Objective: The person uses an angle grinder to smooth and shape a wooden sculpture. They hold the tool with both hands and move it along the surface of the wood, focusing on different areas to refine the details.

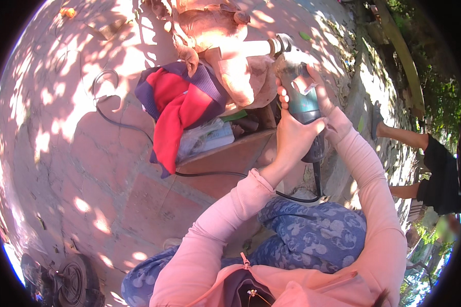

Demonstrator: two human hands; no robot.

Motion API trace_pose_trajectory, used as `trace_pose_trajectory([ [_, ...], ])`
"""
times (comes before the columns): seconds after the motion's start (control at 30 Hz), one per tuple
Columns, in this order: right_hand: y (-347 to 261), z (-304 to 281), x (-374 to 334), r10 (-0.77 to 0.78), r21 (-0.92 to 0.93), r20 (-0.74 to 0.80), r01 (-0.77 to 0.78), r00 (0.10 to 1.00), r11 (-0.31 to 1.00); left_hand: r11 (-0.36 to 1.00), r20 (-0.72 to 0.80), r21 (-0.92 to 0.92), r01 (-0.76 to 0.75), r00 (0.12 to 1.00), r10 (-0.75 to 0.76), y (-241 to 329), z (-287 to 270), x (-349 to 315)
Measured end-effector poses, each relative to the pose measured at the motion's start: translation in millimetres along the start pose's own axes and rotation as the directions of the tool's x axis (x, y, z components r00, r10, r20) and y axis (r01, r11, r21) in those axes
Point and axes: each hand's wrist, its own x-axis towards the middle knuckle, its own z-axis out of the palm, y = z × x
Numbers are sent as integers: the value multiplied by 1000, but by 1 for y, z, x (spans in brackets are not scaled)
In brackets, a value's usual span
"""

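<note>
Both my hands are on a power tool with a teal body (308, 107), which looks like an angle grinder. My left hand (292, 134) is closed around the rear of the body, its thumb across the casing. My right hand (320, 91) wraps the far right side, its fingers partly hidden. The dark tool head lies beside a pale, sunlit cylinder (253, 48); glare hides whether they touch. Left of it stands a reddish-brown carved wooden piece (212, 28). A black cord (215, 174) runs from the tool's rear end leftward over the ground.
A wooden box (241, 144) in front of me holds a clear plastic bag (193, 142) and other items. Red and purple cloth (184, 105) drapes over it. A person's bare legs (405, 137) are at right. A dark wheel-like object (76, 281) lies lower left.
</note>
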Motion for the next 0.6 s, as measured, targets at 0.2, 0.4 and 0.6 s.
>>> trace_pose_trajectory([
  [0.2,-14,-6,20,4,25,66,-6,998,1000,994,52,44,97,994,-99,21,-10,17],
  [0.4,17,-32,-18,89,66,151,-100,985,993,996,-9,92,-12,1000,13,-22,17,-27],
  [0.6,24,-34,-23,66,94,116,-77,991,993,989,-42,148,23,999,-17,-15,21,-33],
])
